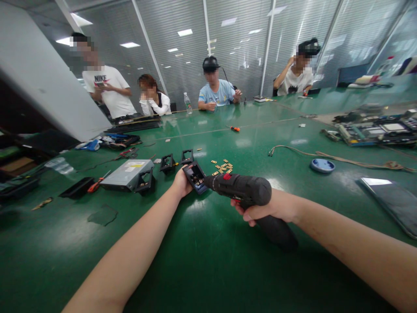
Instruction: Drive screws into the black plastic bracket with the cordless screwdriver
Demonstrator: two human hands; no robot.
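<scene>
My left hand (181, 182) is closed around a small black plastic part (194, 176) with metal contacts inside, held tilted just above the green table (202, 261). My right hand (270, 208) grips a black electric screwdriver (243, 191), whose tip points left into the open face of that part. Beyond the part lie several small brass pieces (223, 167) scattered on the table. Two more black plastic frames (177, 161) stand behind my left hand.
A grey metal drive box (125, 174) and a red-handled screwdriver (97, 183) lie at left. A blue round dish (322, 165), a strap, a circuit board (374, 130) and a dark tablet (391, 200) are at right. Several people sit along the far side.
</scene>
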